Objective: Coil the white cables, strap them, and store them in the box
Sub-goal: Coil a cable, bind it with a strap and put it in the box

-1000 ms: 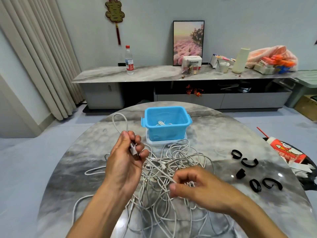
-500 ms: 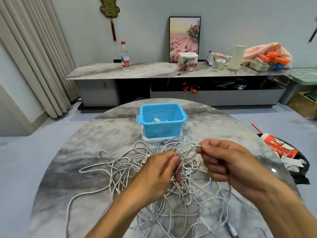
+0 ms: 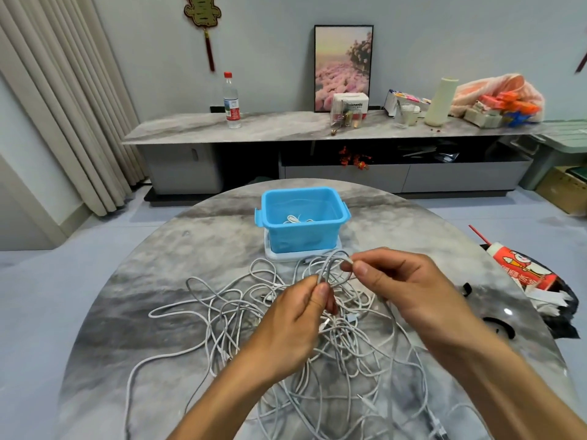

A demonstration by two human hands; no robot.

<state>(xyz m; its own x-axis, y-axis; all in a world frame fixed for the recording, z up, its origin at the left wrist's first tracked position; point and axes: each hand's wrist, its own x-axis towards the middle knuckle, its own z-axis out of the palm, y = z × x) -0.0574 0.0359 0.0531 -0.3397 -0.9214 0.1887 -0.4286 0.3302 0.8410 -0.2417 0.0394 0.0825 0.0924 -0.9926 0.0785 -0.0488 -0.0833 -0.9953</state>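
Both pinch cable loop [image 3: 332,271] | left hand [image 3: 295,325] low | right hand [image 3: 397,284] raised

Soft even light, sharp, edges bowed

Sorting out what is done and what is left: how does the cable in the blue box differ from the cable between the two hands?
The cable in the blue box lies low inside the blue box, untouched; the held cable is lifted above the table, pinched by the left hand and right hand. The held one trails into the loose tangle; the boxed one sits apart. Both are white.
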